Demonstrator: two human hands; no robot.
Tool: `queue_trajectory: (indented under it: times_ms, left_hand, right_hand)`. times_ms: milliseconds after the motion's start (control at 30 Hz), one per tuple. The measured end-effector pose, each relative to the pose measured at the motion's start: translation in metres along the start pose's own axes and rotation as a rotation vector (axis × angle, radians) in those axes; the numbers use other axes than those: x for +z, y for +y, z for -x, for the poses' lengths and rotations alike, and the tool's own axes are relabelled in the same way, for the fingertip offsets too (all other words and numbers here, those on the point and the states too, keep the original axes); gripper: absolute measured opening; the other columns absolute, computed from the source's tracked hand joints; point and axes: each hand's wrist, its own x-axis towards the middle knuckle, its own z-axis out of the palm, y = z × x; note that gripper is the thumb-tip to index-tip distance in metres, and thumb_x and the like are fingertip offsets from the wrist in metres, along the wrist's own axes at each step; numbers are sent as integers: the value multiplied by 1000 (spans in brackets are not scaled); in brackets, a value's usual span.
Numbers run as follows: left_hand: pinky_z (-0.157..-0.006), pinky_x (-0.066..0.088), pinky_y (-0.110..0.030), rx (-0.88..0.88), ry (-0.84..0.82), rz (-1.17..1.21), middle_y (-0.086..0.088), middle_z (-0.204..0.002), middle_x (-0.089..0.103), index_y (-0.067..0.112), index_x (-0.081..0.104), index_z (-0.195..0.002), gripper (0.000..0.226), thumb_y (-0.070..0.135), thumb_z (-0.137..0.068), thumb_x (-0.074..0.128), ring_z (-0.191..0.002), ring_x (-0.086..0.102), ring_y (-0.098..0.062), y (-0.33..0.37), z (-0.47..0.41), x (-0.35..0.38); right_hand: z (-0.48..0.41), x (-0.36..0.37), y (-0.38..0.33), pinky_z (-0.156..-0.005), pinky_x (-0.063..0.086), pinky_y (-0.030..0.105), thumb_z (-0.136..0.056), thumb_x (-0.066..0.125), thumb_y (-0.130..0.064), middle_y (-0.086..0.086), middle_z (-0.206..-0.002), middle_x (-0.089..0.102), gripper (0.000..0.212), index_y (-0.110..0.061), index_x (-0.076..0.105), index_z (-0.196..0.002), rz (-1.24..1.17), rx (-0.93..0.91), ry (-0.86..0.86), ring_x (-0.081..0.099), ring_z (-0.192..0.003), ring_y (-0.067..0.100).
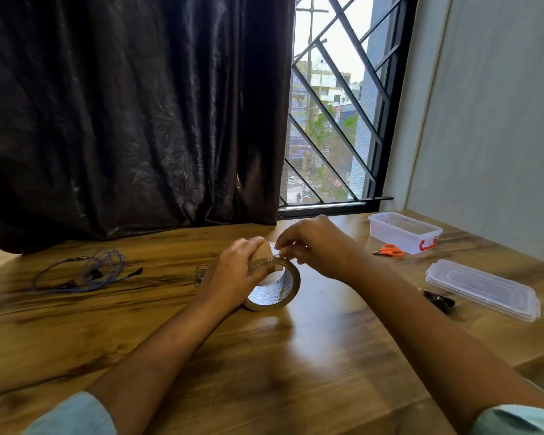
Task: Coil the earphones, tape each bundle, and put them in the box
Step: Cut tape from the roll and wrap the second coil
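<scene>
Left hand [239, 270] around tape roll [291, 285], right hand [314, 246] perhaps atop.

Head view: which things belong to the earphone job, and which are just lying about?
Job: tape roll, gripped by the left hand, its end pinched by the right hand; purple earphones; black earphones; clear box; lid; scissors, probably for cutting tape.
Lying about: curtain; window grille.
</scene>
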Motion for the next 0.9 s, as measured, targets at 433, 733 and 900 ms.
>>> queue_trajectory:
  times_ms: [433,733,900]
  left_hand:
    - [-72,44,-28,6,-16,-5,2,-112,55,21,51,-130,83,77,-70,41,-97,53,-15,-1,0,0]
    - [-72,43,-29,23,-16,-54,1,-112,55,22,48,-133,73,66,-75,52,-99,54,-17,-1,-1,1]
    - [-72,47,-34,55,-18,-60,1,-105,56,21,49,-133,89,81,-70,33,-94,56,-17,2,-2,1]
  right_hand:
    - [-10,1,8,-68,53,22,-90,62,-11,4,-87,70,11,-10,72,-94,83,-38,-94,65,-71,13]
    - [2,18,4,-44,18,13,-78,72,-12,5,-77,57,14,-9,60,-83,661,-312,-12,51,-56,15]
    - [8,22,14,-38,11,19,-68,80,-11,3,-72,49,31,-12,51,-80,682,-307,79,42,-39,15]
